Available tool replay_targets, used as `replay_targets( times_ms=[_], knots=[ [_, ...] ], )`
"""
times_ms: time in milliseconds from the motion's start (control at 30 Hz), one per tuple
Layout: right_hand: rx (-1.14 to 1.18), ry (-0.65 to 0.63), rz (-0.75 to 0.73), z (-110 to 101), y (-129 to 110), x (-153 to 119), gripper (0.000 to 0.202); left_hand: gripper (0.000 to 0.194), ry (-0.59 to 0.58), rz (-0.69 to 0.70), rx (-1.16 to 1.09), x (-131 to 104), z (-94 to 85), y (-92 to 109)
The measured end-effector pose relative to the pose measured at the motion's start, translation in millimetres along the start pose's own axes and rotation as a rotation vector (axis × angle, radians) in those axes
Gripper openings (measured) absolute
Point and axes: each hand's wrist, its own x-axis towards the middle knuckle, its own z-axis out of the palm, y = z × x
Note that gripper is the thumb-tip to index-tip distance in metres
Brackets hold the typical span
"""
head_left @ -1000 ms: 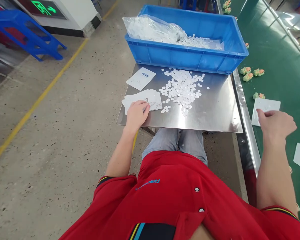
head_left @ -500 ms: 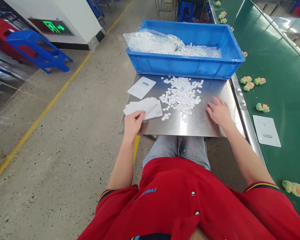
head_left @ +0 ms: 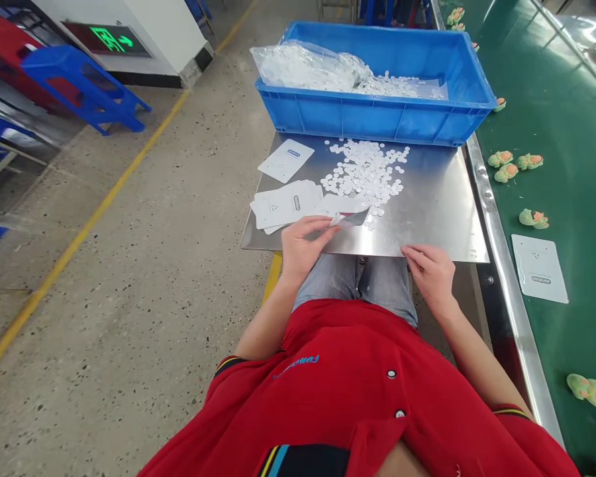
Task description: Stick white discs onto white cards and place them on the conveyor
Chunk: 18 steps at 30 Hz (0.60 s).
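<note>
My left hand point(head_left: 304, 246) pinches the edge of a flat white pouch point(head_left: 356, 215) over the metal table. The pouch is tilted and its grey, shiny face shows in part. Beyond it lies a heap of small white discs point(head_left: 365, 169). A stack of white printed pouches point(head_left: 288, 204) lies just left of the held one. Another printed pouch point(head_left: 286, 161) lies farther back on the left. At the table's front edge, my right hand point(head_left: 431, 273) has thumb and fingertips together; whatever is between them is too small to make out.
A blue crate point(head_left: 377, 118) stands at the table's point(head_left: 432, 205) back, holding a clear bag point(head_left: 308, 66) and loose discs. On the right runs a green conveyor belt point(head_left: 571, 199) with several small green figures point(head_left: 533, 218) and a white pouch point(head_left: 539, 268). A blue stool point(head_left: 79, 79) stands left.
My left hand has moved right, lifting a pouch off the stack toward the discs. My right hand has come back toward me to the table's front edge, its fingers now pinched.
</note>
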Motion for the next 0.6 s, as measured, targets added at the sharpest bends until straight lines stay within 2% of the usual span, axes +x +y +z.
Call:
replay_targets(
  times_ms=[67, 133, 267, 367, 433, 500, 600],
  knots=[
    [0.103, 0.099, 0.035, -4, -18, 22, 0.025, 0.015, -0.044, 0.010, -0.049, -5, 7.8, 5],
    [0.174, 0.126, 0.032, -5, -35, 41, 0.026, 0.016, -0.083, 0.014, -0.091, -9, 13.1, 9],
    [0.190, -0.052, -0.004, -1, -52, 55, 0.033, 0.018, -0.127, 0.012, -0.146, -15, 19.6, 14],
    [0.244, -0.196, -0.050, -3, -46, 55, 0.032, 0.021, -0.173, 0.011, -0.150, -15, 23.6, 14],
    [0.242, -0.245, -0.075, -16, -34, 61, 0.028, 0.024, -0.257, 0.071, -0.109, -9, 22.6, 11],
    [0.188, -0.264, -0.054, -40, -17, 74, 0.025, 0.034, -0.315, 0.142, 0.013, 3, 14.9, 2],
    [0.119, -0.265, -0.008, -84, 5, 98, 0.026, 0.044, -0.265, 0.096, 0.330, 24, -9.1, -22]
  ],
)
